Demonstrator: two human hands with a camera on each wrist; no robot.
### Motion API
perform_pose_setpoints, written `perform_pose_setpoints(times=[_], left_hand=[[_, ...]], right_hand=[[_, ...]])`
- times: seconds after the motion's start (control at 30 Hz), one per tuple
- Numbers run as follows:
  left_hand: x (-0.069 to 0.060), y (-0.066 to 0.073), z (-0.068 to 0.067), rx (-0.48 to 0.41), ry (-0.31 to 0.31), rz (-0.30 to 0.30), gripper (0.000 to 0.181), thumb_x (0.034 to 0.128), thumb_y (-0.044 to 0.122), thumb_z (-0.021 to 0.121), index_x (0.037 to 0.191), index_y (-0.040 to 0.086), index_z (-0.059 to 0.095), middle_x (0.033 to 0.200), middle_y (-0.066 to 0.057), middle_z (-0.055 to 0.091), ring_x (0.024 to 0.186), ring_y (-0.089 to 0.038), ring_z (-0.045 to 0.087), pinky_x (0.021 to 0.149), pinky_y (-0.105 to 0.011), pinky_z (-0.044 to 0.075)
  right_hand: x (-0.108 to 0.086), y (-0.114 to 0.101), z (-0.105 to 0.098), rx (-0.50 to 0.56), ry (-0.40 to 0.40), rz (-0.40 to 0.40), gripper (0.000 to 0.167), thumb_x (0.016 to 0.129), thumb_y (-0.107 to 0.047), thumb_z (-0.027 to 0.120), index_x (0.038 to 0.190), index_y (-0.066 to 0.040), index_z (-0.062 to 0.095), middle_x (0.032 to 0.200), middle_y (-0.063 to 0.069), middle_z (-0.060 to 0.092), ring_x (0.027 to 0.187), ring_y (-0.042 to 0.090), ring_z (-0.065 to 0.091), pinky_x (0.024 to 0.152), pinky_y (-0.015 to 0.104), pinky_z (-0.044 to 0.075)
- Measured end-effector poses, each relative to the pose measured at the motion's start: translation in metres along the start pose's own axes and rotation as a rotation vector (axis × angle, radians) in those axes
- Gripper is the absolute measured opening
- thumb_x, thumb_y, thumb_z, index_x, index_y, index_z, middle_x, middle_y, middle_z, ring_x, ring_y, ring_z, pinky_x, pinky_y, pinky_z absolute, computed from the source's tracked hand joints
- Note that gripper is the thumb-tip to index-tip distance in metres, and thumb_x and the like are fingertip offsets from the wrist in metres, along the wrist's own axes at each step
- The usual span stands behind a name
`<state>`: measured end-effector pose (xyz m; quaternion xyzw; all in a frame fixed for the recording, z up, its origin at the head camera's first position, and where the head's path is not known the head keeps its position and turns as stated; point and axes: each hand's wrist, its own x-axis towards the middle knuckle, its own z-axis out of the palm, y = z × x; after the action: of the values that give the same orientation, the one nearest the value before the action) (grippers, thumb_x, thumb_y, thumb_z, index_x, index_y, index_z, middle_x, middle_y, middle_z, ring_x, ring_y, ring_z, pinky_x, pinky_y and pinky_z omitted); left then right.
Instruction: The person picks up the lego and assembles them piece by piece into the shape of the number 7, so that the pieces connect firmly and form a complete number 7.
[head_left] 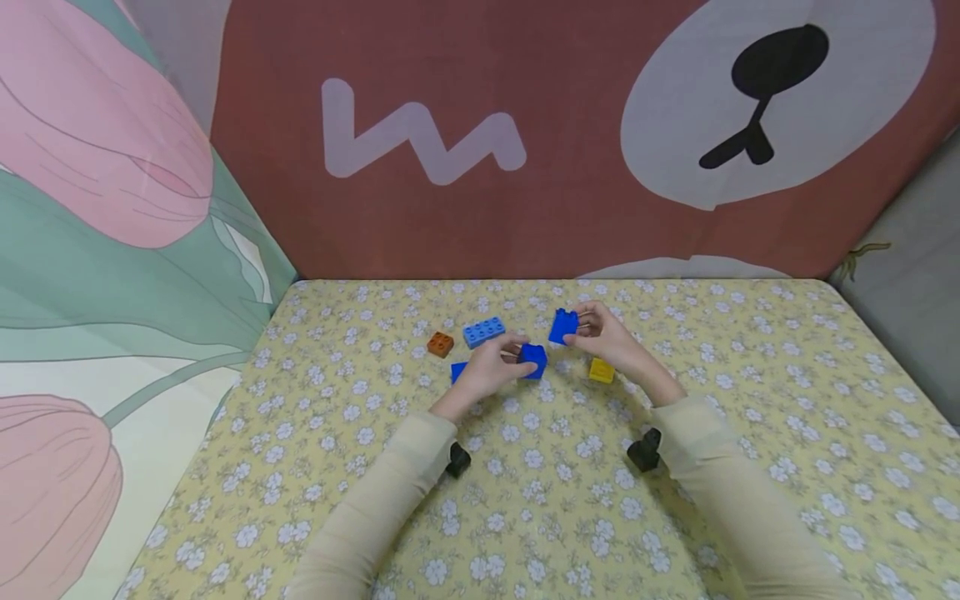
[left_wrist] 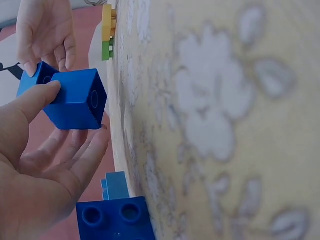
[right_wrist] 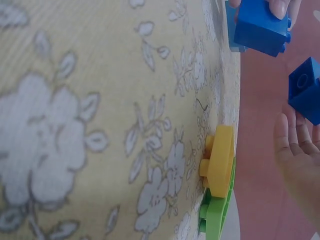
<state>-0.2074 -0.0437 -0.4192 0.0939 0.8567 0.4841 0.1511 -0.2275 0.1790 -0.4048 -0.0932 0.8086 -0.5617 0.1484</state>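
While both hands are raised above the yellow tablecloth printed with white flowers, each of mine grips one brick. My left hand pinches a dark blue plastic building brick between thumb and fingers, the grip spread only to the brick's width. My right hand holds a second dark blue plastic brick with studs on top, thumb on the near side. Both bricks are studs up; the right wrist view shows a gap between them, and the right one's hollow underside.

Nearby on the cloth: a light blue rectangular plastic brick with two rows of studs lies just beyond my left hand; a small orange-brown plastic brick sits left of it. A third dark blue studded brick is partly hidden by my left hand. Near my right wrist lies a yellow plastic brick. A green plastic brick shows right beside the yellow one in both wrist views; whether they touch, I cannot tell.
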Motion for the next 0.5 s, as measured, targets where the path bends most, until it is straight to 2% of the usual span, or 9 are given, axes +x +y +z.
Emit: perform_pose_setpoints(times=[0.17, 0.5], left_hand=[[0.0014, -0.0004, -0.0005, -0.018, 0.007, -0.038, 0.047, 0.0901, 0.031, 0.067, 0.132, 0.014, 0.055, 0.128, -0.011, 0.058, 0.119, -0.028, 0.057, 0.091, -0.04, 0.054], [0.0022, -0.0009, -0.0002, -0.031, -0.01, -0.026, 0.048, 0.0901, 0.026, 0.068, 0.134, 0.012, 0.055, 0.13, -0.012, 0.059, 0.12, -0.028, 0.057, 0.093, -0.04, 0.053]], right_hand=[[0.0019, 0.0, 0.0014, 0.001, -0.013, -0.014, 0.056, 0.095, -0.02, 0.06, 0.139, -0.004, 0.031, 0.135, 0.023, 0.045, 0.123, 0.036, 0.046, 0.101, 0.051, 0.045], [0.0038, 0.0015, 0.0076, -0.065, -0.048, -0.051, 0.058, 0.094, -0.028, 0.062, 0.141, -0.004, 0.037, 0.138, 0.023, 0.045, 0.128, 0.04, 0.046, 0.101, 0.052, 0.046]])
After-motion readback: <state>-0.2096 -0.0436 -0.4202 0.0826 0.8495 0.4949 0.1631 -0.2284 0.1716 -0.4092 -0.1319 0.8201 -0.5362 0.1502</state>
